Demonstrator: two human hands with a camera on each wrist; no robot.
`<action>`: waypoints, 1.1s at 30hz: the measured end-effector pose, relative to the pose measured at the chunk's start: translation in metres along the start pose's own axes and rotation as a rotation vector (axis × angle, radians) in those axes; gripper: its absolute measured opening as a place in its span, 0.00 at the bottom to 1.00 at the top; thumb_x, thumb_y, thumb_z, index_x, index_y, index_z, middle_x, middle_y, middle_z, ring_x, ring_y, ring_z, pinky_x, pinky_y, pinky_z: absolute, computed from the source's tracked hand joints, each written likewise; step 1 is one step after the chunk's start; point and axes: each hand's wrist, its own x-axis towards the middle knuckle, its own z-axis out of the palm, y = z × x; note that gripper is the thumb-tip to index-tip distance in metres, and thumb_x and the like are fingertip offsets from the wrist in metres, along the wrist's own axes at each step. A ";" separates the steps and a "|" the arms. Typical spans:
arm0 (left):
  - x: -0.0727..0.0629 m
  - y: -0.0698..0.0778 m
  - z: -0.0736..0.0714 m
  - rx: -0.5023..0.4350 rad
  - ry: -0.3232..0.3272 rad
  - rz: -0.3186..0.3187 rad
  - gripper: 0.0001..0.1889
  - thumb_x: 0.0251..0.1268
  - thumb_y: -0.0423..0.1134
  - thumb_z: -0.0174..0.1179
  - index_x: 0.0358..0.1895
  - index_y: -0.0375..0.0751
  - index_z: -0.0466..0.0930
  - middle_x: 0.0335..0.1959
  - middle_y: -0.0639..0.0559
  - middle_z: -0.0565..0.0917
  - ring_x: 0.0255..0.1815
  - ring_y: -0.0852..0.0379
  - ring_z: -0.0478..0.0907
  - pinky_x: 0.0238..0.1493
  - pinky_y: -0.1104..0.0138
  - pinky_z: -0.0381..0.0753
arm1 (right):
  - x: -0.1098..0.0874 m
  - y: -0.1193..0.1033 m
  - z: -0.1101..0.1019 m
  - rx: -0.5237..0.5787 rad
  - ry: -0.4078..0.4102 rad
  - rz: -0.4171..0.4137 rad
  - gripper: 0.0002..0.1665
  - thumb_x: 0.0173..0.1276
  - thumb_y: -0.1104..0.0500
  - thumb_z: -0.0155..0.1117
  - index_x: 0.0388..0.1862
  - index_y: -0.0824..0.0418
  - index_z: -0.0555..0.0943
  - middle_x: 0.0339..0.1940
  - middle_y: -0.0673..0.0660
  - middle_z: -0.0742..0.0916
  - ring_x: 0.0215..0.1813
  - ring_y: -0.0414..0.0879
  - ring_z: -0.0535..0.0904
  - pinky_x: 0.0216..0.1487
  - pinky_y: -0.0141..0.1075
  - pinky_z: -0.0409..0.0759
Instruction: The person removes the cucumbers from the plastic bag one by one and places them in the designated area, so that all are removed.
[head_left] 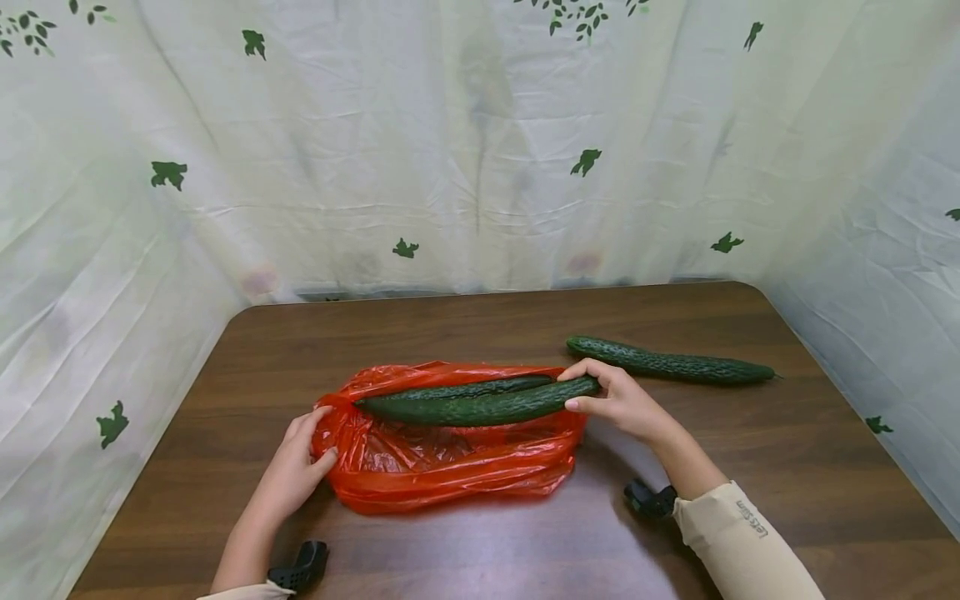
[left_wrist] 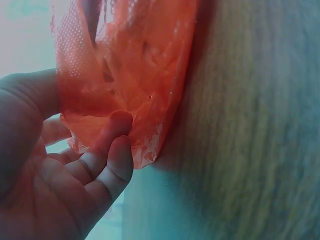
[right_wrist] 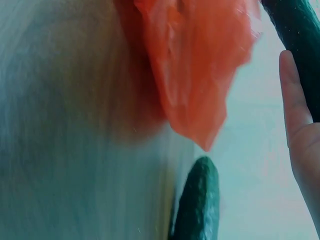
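A red plastic bag (head_left: 450, 483) lies on the table with its mouth spread upward. Inside its opening rests one cucumber (head_left: 457, 389), partly covered by a second cucumber (head_left: 480, 408) in front. My right hand (head_left: 618, 400) grips that front cucumber by its right end, thumb on the near side and fingers over the top. The left hand (head_left: 296, 467) pinches the bag's left end between thumb and fingers; in the left wrist view, fingers (left_wrist: 117, 150) press into the crumpled red film. In the right wrist view, the thumb (right_wrist: 292, 85) lies along the held cucumber (right_wrist: 302, 50).
A third cucumber (head_left: 675, 364) lies on the wooden table (head_left: 420, 329) behind and right of my right hand. White curtains (head_left: 480, 150) with green leaf prints hang around the table's back and sides.
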 end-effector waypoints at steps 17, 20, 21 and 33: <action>-0.001 0.000 0.001 -0.005 0.008 0.008 0.31 0.57 0.29 0.55 0.64 0.29 0.53 0.57 0.31 0.58 0.53 0.35 0.64 0.50 0.44 0.67 | -0.057 0.010 -0.061 -0.075 0.211 -0.037 0.19 0.60 0.73 0.57 0.51 0.68 0.71 0.47 0.49 0.76 0.10 0.45 0.48 0.10 0.39 0.57; -0.001 0.000 0.001 -0.006 0.009 0.010 0.31 0.57 0.29 0.55 0.64 0.29 0.53 0.57 0.31 0.58 0.53 0.35 0.64 0.50 0.44 0.67 | -0.070 0.011 -0.070 -0.111 0.251 -0.016 0.19 0.60 0.72 0.57 0.51 0.67 0.71 0.48 0.48 0.75 0.11 0.42 0.51 0.13 0.37 0.61; -0.001 -0.001 0.001 -0.006 0.007 0.009 0.31 0.57 0.29 0.55 0.64 0.29 0.53 0.57 0.31 0.58 0.53 0.35 0.64 0.50 0.44 0.67 | -0.074 0.011 -0.073 -0.112 0.262 -0.014 0.19 0.60 0.72 0.57 0.52 0.67 0.71 0.48 0.48 0.74 0.12 0.42 0.54 0.14 0.36 0.63; 0.000 -0.001 0.001 -0.002 0.009 0.007 0.31 0.57 0.29 0.55 0.64 0.29 0.54 0.57 0.31 0.58 0.52 0.35 0.65 0.50 0.44 0.68 | -0.123 0.023 -0.103 -0.143 0.390 0.068 0.20 0.61 0.73 0.54 0.53 0.64 0.71 0.20 0.46 0.66 0.11 0.45 0.47 0.10 0.38 0.55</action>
